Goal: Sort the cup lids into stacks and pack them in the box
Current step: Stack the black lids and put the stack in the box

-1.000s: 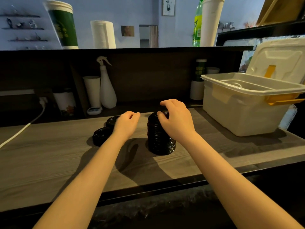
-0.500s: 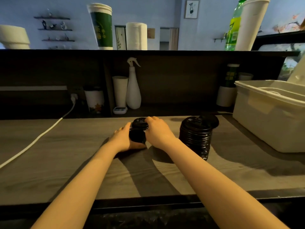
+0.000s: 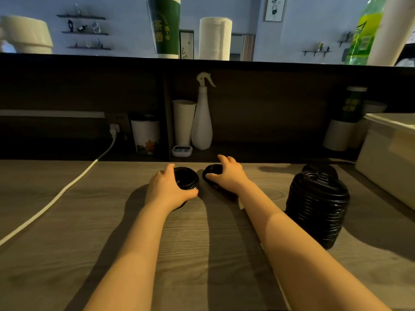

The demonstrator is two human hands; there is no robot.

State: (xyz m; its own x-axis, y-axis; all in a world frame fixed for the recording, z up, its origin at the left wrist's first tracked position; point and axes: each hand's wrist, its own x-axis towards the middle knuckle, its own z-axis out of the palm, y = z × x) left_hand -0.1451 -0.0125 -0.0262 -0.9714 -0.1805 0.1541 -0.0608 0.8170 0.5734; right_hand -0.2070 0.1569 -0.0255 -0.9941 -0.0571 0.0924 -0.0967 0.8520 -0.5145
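Observation:
On the grey wooden counter (image 3: 67, 243) my left hand (image 3: 166, 189) grips a small pile of black cup lids (image 3: 186, 179), fingers and thumb curled round it. Just to its right my right hand (image 3: 226, 173) grips another black lid (image 3: 212, 172), thumb at its near edge. A tall stack of black lids (image 3: 317, 205) stands to the right, apart from both hands, with one more lid (image 3: 320, 169) showing behind it. The white plastic box (image 3: 381, 158) sits at the far right edge, only partly in view.
A white cable (image 3: 56, 196) crosses the counter on the left from a wall plug. Against the back panel stand a printed cup (image 3: 145, 133), a white cup (image 3: 183, 122), a spray bottle (image 3: 202, 122) and a small timer (image 3: 182, 151). More cups (image 3: 341, 131) stand back right.
The view has swung left. My right hand left the tall stack and reached for the loose lids. Both hands met at the lids, and each now holds a separate pile.

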